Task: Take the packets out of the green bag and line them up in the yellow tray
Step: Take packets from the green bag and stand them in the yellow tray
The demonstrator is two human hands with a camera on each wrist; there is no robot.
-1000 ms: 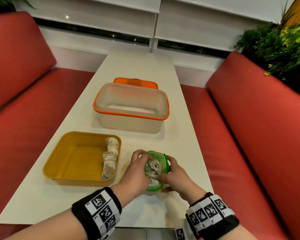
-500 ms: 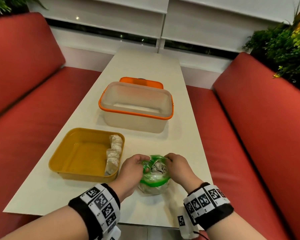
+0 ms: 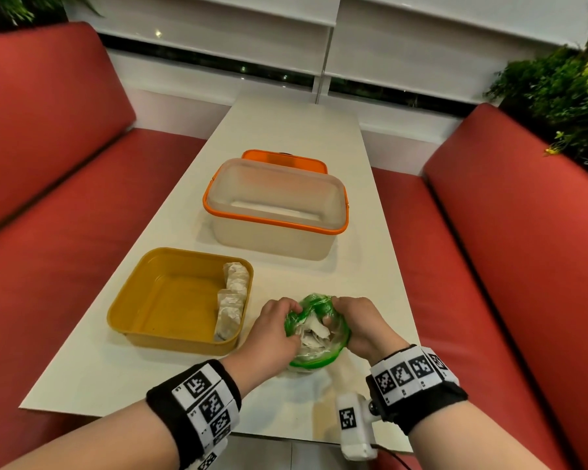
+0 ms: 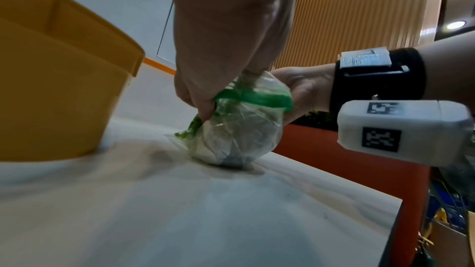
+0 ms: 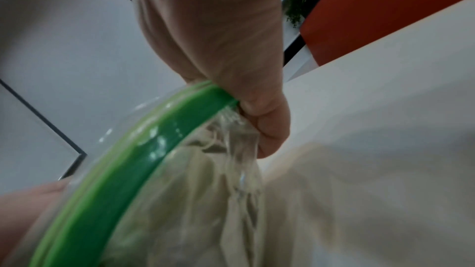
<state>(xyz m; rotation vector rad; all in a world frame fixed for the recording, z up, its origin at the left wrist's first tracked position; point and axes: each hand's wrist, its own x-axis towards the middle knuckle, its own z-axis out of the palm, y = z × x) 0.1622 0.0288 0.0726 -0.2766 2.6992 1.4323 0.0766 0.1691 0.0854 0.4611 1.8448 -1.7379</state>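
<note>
Both hands, left hand [image 3: 275, 329] and right hand [image 3: 360, 325], grip with curled fingers the clear green-rimmed plastic bag [image 3: 314, 337] between them, white packets [image 3: 311, 335] inside.

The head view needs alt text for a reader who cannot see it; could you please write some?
Both hands, left hand and right hand, grip the green bag of packets on a white table. Beside it, a yellow tray holds two packets along its right wall.

Both forearms are bare. Each wrist wears a wide black fabric wristband [image 3: 197, 405] carrying a row of white tiles printed with black square code markers. Under the right wristband [image 3: 418, 385] hangs a white rounded plastic camera block [image 3: 353, 425] with similar markers.
</note>
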